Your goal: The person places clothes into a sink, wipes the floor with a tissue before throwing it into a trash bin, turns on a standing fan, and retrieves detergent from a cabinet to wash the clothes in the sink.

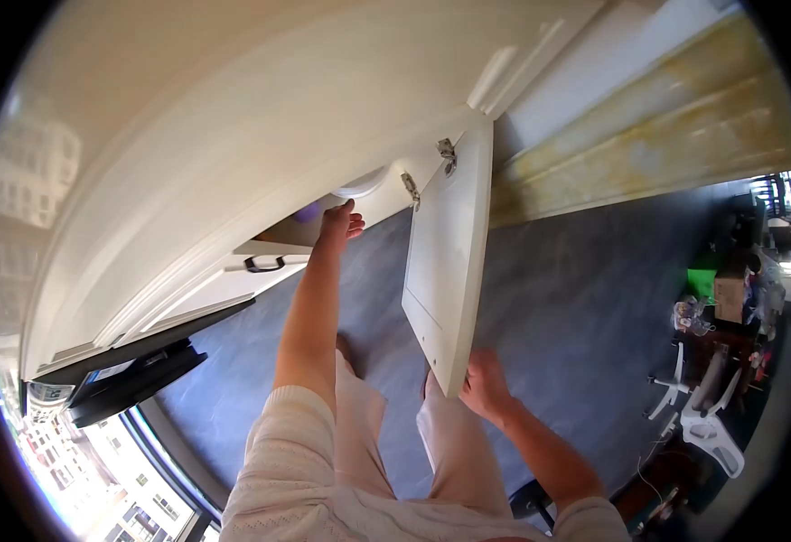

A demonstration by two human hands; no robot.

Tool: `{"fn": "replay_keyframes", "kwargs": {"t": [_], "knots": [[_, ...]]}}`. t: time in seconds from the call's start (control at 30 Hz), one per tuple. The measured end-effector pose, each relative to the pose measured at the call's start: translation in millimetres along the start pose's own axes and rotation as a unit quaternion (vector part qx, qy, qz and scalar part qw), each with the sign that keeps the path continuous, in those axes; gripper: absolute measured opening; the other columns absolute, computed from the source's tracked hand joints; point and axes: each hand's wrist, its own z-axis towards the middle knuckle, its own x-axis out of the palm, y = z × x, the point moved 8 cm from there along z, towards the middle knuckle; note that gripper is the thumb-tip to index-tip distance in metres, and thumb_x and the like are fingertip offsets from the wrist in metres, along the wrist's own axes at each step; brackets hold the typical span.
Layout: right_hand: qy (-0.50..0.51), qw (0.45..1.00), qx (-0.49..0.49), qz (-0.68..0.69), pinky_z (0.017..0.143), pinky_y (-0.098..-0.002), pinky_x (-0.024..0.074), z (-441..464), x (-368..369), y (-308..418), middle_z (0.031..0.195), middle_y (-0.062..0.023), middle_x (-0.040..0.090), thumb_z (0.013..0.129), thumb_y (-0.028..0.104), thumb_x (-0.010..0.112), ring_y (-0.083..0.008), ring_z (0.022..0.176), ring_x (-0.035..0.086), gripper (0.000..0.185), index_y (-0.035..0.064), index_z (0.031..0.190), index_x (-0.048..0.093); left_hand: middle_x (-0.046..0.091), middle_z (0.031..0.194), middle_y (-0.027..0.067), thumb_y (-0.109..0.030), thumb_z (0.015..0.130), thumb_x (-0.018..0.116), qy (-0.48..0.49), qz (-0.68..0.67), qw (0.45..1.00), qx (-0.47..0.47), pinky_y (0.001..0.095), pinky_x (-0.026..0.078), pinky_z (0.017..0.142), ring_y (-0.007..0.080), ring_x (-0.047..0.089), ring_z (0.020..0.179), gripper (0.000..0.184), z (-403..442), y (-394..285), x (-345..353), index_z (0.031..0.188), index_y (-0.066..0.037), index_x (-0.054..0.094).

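The person stands on a dark blue-grey floor (558,289) in front of a cream-white cabinet with a smooth, glossy surface (260,117). A white panelled cabinet door (445,262), hung on two silver metal hinges (411,188), stands swung open between the two arms. The right hand (484,387) is at the free edge of this door, near the corner closest to the person; it appears to grasp that edge, though the fingers are partly hidden.

The left hand (342,222) is stretched out to the cabinet's opening. Its fingers are loosely curled, and the thumb side is just beside a white round-edged item (362,185), most of which is hidden inside. Whether the hand holds or touches this item cannot be told. Near it, in the shaded interior, shows a small purple patch (308,212), too blurred to identify. A curved black handle (264,264) marks a white front next to the opening, apart from both hands.

The step in hand looks like reaching at the cabinet's opening while the other hand steadies the door. The next move would call for keeping the door clear of the left forearm, and a careful grip at the opening, where the view is narrow.
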Motion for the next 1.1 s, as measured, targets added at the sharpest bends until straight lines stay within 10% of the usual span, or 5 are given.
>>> {"fn": "replay_keyframes", "kwargs": {"t": [0.23,0.6,0.83,0.97,1.1], "knots": [[-0.042,0.999,-0.002,-0.020,0.060,-0.0369,0.0409,-23,-38,-33,0.064,-0.0080,0.053,0.063,0.000,0.059,-0.0291,0.063,0.053,0.012,0.0075,0.070,0.053,0.059,0.079,0.0186,-0.039,0.084,0.058,-0.091,-0.116,0.989,0.018,0.0374,0.055,0.051,0.0284,0.061,0.058,0.045,74,-1,1,0.096,0.003,0.050],[-0.043,0.999,-0.013,-0.019,0.060,-0.0353,0.0407,-22,-62,-48,0.065,-0.0081,0.053,0.064,0.008,0.060,-0.0291,0.062,0.053,0.017,0.0062,0.081,0.059,0.056,0.089,0.0179,-0.002,0.074,0.057,-0.214,-0.199,0.953,0.080,0.0370,0.057,0.043,0.0291,0.060,0.056,0.029,91,5,-16,0.100,0.005,0.047],[0.019,0.995,0.020,-0.093,0.057,-0.0388,0.0464,-26,-60,-50,0.077,-0.0163,0.060,0.070,0.006,0.061,-0.0352,0.070,0.058,0.016,0.0022,0.086,0.060,0.059,0.071,0.0174,0.002,0.064,0.055,-0.253,0.003,0.964,0.080,0.0331,0.051,0.037,0.0263,0.062,0.050,0.020,-52,68,-43,0.082,0.011,0.053],[0.022,0.990,0.038,-0.137,0.056,-0.0393,0.0463,-32,-48,-68,0.075,-0.0163,0.061,0.071,0.006,0.062,-0.0345,0.069,0.059,0.014,0.0023,0.084,0.061,0.063,0.069,0.0140,-0.009,0.065,0.061,-0.232,0.153,0.960,0.039,0.0325,0.050,0.041,0.0211,0.061,0.047,0.049,-142,102,-70,0.112,0.003,0.053],[-0.011,0.996,0.032,-0.088,0.055,-0.0386,0.0472,-33,-58,-67,0.077,-0.0172,0.062,0.073,0.007,0.061,-0.0311,0.067,0.062,0.013,0.0009,0.085,0.061,0.064,0.069,0.0143,-0.008,0.061,0.061,-0.140,0.277,0.951,-0.015,0.0314,0.052,0.048,0.0194,0.061,0.048,0.051,-282,60,-87,0.111,0.001,0.056]]}}
